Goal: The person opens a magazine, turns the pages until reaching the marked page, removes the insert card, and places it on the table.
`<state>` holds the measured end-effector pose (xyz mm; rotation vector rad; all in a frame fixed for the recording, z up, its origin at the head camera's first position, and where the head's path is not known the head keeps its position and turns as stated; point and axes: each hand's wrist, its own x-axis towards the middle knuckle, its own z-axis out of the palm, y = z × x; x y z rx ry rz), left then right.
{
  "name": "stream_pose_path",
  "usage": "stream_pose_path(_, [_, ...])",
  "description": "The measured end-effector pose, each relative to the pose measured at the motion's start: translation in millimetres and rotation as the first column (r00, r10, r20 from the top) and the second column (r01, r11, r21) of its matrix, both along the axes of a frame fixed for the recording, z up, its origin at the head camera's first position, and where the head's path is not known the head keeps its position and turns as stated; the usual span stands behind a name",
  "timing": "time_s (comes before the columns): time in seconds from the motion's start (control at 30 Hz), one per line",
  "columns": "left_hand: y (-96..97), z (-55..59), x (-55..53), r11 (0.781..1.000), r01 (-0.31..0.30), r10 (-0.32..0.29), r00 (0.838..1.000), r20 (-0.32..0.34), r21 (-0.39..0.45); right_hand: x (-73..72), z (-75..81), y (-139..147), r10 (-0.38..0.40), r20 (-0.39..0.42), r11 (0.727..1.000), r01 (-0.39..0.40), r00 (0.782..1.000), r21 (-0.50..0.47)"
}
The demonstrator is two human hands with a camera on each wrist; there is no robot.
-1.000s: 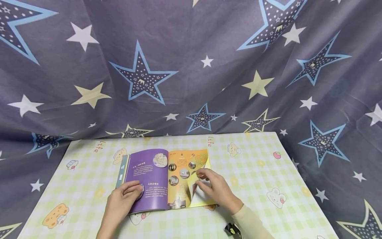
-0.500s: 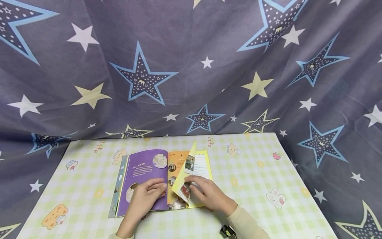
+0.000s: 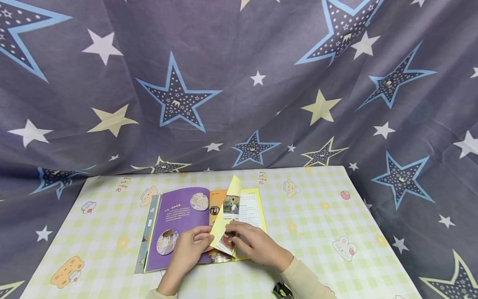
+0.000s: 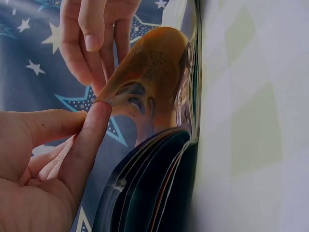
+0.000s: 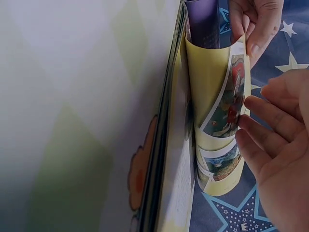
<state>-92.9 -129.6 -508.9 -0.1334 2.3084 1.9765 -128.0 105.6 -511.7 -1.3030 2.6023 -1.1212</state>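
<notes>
A book (image 3: 186, 220) lies spread on the table, a purple page on its left side. One leaf, orange on one face and yellow with photos on the other, stands curled up over the right side. My left hand (image 3: 189, 248) pinches the edge of this page (image 4: 149, 77) between thumb and forefinger. Against its yellow face (image 5: 210, 72) rest the fingertips of my right hand (image 3: 258, 245), the fingers fairly straight and not wrapped round it. Beneath the lifted leaf shows a white page with a yellow border (image 3: 251, 203).
A green checked cloth with cartoon prints covers the table (image 3: 310, 232). Behind it hangs a dark curtain (image 3: 239, 104) with stars. A small black object (image 3: 282, 290) lies at the front edge beside the right sleeve (image 3: 304, 278).
The right hand has lifted the page and bent it leftward. My left hand has moved right from the purple page to the leaf's edge and now pinches it.
</notes>
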Motion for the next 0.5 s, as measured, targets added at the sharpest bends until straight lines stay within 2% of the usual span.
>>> stream_pose_path(0.17, [-9.6,-0.2,-0.2,0.999,-0.047,0.047,0.999,0.014,0.021,-1.7,0.0,4.3,-0.024,-0.022,1.000,0.024,0.999,-0.005])
stream_pose_path(0.3, [-28.6,-1.1,3.2,0.993,-0.079,0.080,0.997,0.007,-0.085,-2.6,-1.5,12.0,-0.059,-0.008,0.998,0.059,0.998,0.031])
stream_pose_path(0.4, [-45.4,-0.6,8.0,0.969,-0.110,0.117,0.993,0.017,-0.220,-3.1,-3.2,19.3,-0.080,0.012,0.992,0.078,0.997,0.100])
stream_pose_path(0.5, [-61.0,1.1,13.0,0.958,-0.126,0.147,0.987,0.064,-0.259,-4.5,-4.9,26.2,-0.098,0.050,0.980,0.088,0.994,0.180])
